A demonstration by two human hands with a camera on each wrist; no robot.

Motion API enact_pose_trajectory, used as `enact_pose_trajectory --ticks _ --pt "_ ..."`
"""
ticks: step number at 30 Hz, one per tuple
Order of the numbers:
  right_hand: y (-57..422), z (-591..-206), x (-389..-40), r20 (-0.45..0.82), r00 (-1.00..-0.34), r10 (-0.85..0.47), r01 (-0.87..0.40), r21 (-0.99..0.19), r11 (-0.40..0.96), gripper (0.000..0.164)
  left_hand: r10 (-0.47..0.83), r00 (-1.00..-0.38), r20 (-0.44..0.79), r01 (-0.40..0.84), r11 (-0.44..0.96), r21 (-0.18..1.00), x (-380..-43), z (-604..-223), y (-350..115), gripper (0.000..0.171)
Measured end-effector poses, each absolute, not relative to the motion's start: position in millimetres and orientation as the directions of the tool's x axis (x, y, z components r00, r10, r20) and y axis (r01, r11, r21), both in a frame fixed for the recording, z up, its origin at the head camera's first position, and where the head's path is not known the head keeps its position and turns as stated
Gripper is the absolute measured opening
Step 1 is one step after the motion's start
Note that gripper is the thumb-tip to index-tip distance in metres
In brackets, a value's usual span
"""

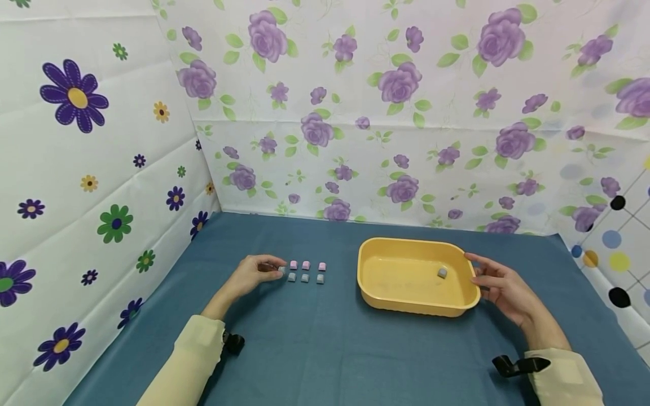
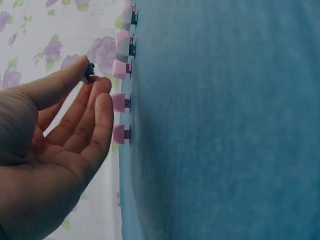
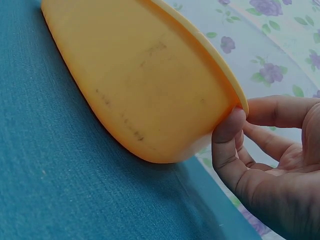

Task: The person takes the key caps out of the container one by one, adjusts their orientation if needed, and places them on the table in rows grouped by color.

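My left hand [image 1: 252,276] pinches a small grey keycap [image 1: 282,270] between thumb and fingers, just above the cloth. In the left wrist view this keycap [image 2: 89,71] shows its dark underside. To its right stand two short rows: pink keycaps [image 1: 306,265] behind, grey keycaps [image 1: 304,278] in front. The left wrist view shows further pink keycaps [image 2: 119,135] beside the fingers. My right hand [image 1: 508,290] grips the right end of a yellow plastic tray [image 1: 406,307] by its rim, thumb outside below the lip. One grey keycap [image 1: 442,273] lies inside, toward the tray's right.
A blue cloth [image 1: 325,355] covers the table. Behind it hangs a white sheet with purple roses [image 1: 317,129], and a flowered sheet [image 1: 76,186] closes the left side. A dotted sheet [image 1: 624,265] hangs at the right. Black wrist straps sit on both sleeves.
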State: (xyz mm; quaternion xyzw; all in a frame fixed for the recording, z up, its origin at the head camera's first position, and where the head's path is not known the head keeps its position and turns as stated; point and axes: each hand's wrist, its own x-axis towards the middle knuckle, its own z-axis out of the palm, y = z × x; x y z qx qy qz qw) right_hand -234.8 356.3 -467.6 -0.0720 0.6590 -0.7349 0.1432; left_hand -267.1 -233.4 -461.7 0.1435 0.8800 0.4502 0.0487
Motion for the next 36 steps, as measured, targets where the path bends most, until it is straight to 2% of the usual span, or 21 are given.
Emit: enact_pose_trajectory --ticks 11,18,26,36 --pt "356.5 -466.9 -234.8 -0.079 -0.950 -0.302 0.109 -0.990 -0.086 0.065 0.243 -0.970 0.013 0.175 0.658 0.732 -267.3 -463.0 -232.0 0.023" --pt "356.3 -466.9 -235.3 -0.089 -0.953 -0.291 0.116 -0.990 -0.079 0.066 0.254 -0.967 0.000 0.183 0.694 0.696 -268.9 -463.6 -231.3 0.019" --pt "356.1 -466.6 -235.1 -0.085 -0.954 -0.288 0.110 -0.991 -0.072 0.066 0.241 -0.970 0.012 0.188 0.721 0.666 -270.4 -465.8 -231.2 0.019" --pt "355.9 -467.1 -234.8 -0.082 -0.954 -0.289 0.109 -0.991 -0.077 0.065 0.202 -0.979 -0.017 0.136 0.713 0.687 -270.5 -465.0 -230.0 0.024"
